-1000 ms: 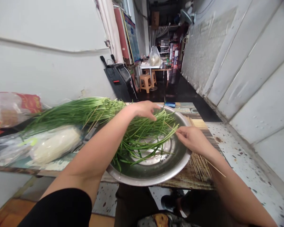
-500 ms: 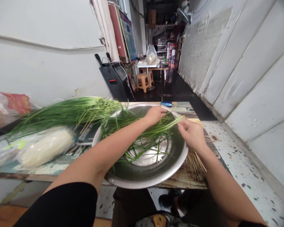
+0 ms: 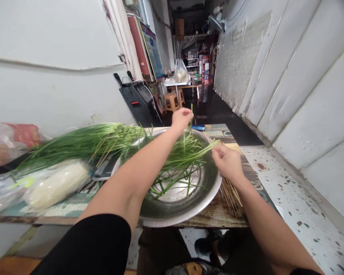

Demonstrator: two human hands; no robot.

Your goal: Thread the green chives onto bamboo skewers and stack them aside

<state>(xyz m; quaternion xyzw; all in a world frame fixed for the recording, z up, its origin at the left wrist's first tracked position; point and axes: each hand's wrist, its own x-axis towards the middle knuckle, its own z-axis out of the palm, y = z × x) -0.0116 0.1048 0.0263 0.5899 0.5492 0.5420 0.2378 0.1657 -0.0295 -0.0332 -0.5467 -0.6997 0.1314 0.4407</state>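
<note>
A wide steel basin [image 3: 186, 211] sits at the near edge of a low table and holds loose green chive stalks [image 3: 186, 160]. My left hand [image 3: 182, 116] is raised above the basin's far rim, pinched shut on a few chive stalks that hang down from it. My right hand [image 3: 226, 160] is at the basin's right rim, fingers closed around the ends of a bundle of chives. A pile of thin bamboo skewers [image 3: 232, 193] lies on the table just under my right wrist.
A long bunch of chives [image 3: 80, 143] lies across the table's left side, beside a clear bag of white enoki mushrooms [image 3: 55, 185] and a red-printed bag [image 3: 14, 139]. A blue object [image 3: 198, 127] lies beyond the basin. A corridor with a stool [image 3: 172, 101] runs ahead.
My left hand has lifted from the chives in the basin up and away, pulling a few stalks with it. My right hand has stayed at the right rim.
</note>
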